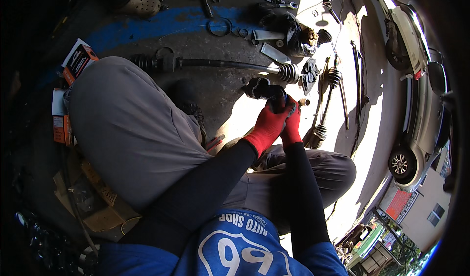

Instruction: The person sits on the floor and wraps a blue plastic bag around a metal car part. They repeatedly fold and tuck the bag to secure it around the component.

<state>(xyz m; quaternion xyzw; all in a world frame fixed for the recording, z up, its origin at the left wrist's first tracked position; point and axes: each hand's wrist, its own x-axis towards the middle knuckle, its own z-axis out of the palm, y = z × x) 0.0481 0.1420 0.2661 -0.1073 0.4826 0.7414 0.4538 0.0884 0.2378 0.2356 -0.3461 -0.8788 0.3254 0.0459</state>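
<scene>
My left hand [267, 124] and my right hand [292, 123], both in red gloves with dark palms, are closed together around a dark rounded part [278, 92]. It looks like a CV joint, though shadow and fingers hide much of it. A glossy black piece [257, 88] sits against or just beyond its left side; I cannot tell whether they are joined. Past my hands, a drive axle shaft [227, 63] lies across the floor, with a ribbed boot [289, 73] at its right end. A short tan cylindrical end [304, 102] shows beside my right hand.
Another axle [326, 103] lies to the right. Beyond are tubes [275, 53], a ring clamp [219, 26], black plastic bags [293, 33] and wrenches [288, 5]. Orange-and-white boxes [62, 125] and an opened carton [104, 206] stand left. A person's clog [143, 5] is at far left.
</scene>
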